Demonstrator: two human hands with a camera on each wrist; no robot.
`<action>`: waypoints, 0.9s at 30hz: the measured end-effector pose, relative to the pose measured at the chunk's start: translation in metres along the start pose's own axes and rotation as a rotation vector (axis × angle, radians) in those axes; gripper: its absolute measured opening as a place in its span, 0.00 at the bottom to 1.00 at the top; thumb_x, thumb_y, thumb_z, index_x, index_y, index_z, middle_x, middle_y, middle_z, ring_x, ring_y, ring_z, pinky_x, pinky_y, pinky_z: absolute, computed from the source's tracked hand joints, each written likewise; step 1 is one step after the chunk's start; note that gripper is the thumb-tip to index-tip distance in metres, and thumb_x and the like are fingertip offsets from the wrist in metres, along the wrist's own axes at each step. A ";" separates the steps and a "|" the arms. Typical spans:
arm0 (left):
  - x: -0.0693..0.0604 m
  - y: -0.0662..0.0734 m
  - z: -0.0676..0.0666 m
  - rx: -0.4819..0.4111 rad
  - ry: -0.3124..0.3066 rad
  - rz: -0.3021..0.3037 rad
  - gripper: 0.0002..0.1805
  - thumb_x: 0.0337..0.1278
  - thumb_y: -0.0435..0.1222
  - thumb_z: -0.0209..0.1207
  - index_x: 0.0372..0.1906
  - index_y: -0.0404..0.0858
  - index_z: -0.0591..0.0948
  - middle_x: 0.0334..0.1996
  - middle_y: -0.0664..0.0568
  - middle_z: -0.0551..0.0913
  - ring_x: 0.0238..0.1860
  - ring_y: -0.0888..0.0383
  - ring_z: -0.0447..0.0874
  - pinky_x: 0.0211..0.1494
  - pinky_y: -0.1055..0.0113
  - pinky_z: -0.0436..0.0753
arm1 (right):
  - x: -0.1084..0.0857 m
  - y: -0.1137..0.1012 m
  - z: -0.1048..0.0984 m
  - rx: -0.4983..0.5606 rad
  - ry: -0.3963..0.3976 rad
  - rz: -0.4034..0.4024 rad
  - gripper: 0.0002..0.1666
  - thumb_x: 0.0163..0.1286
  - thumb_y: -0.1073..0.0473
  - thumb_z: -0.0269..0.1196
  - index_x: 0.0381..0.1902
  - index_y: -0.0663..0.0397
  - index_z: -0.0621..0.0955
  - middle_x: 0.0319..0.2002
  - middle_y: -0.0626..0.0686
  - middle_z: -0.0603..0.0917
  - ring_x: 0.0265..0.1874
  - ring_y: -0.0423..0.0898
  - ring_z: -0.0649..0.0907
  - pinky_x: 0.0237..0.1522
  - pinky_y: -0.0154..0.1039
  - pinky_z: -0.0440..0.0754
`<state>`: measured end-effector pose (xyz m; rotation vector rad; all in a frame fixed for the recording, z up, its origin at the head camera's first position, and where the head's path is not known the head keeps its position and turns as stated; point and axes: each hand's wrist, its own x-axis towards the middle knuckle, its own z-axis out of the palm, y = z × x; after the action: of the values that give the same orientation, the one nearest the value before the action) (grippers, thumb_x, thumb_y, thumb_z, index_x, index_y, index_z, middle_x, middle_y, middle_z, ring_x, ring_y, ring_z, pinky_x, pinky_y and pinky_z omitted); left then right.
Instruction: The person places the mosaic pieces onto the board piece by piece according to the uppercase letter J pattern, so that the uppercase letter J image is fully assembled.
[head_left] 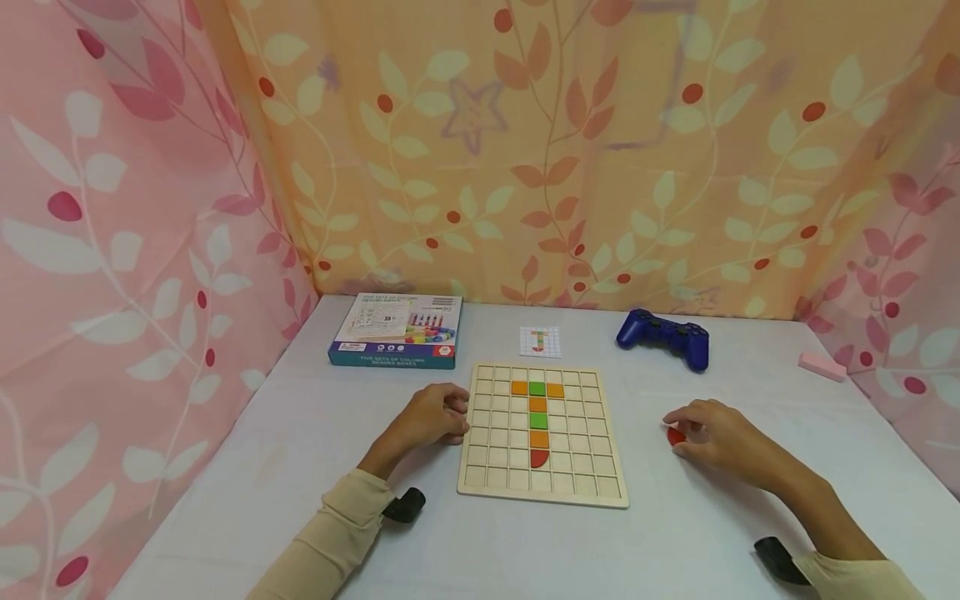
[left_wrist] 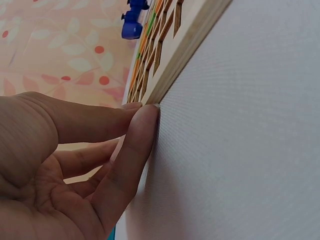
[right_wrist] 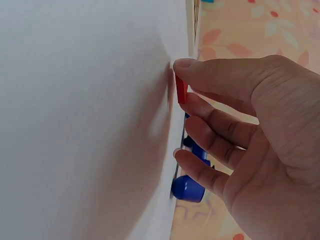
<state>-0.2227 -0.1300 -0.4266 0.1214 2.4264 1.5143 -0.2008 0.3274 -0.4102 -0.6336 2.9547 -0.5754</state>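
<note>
A wooden grid board [head_left: 498, 477] lies flat on the table. Orange and green square tiles form a T on it, with a red quarter-round tile [head_left: 539, 458] at the foot of the stem. At the board's left edge is my left hand [head_left: 433, 414]; in the left wrist view its thumb and a finger [left_wrist: 142, 127] pinch that edge. To the right of the board, my right hand [head_left: 716, 435] holds a small red piece [head_left: 676, 436] between thumb and fingers, just above the tabletop. The right wrist view shows this red piece [right_wrist: 180, 90] edge-on, its full outline hidden.
Behind the board lies a small pattern card [head_left: 540, 342] showing a similar T. A flat game box [head_left: 397, 332] sits at the back left. A blue game controller [head_left: 663, 337] is at the back right, and a pink block [head_left: 822, 367] lies near the right edge. Patterned curtains surround the table.
</note>
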 end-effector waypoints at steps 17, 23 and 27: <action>-0.003 0.002 -0.001 0.011 -0.005 -0.008 0.26 0.60 0.24 0.68 0.64 0.30 0.80 0.45 0.44 0.81 0.39 0.54 0.84 0.40 0.66 0.92 | 0.031 -0.049 0.015 0.064 0.003 -0.204 0.16 0.67 0.56 0.74 0.52 0.51 0.90 0.42 0.38 0.84 0.44 0.40 0.77 0.45 0.38 0.81; -0.004 0.003 -0.001 -0.001 -0.006 -0.008 0.25 0.60 0.24 0.68 0.64 0.29 0.79 0.46 0.43 0.81 0.39 0.54 0.83 0.41 0.65 0.92 | 0.046 -0.072 0.024 0.104 -0.078 -0.213 0.18 0.69 0.50 0.74 0.54 0.46 0.89 0.43 0.39 0.83 0.47 0.44 0.77 0.47 0.37 0.82; -0.003 0.002 -0.001 -0.008 -0.005 -0.005 0.26 0.60 0.24 0.68 0.63 0.29 0.79 0.46 0.43 0.81 0.39 0.54 0.83 0.40 0.65 0.92 | 0.057 -0.086 0.031 0.107 -0.104 -0.258 0.18 0.70 0.50 0.73 0.55 0.48 0.89 0.44 0.39 0.84 0.49 0.44 0.77 0.52 0.40 0.84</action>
<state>-0.2203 -0.1305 -0.4236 0.1177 2.4151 1.5192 -0.2155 0.2213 -0.4061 -1.0085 2.7433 -0.6908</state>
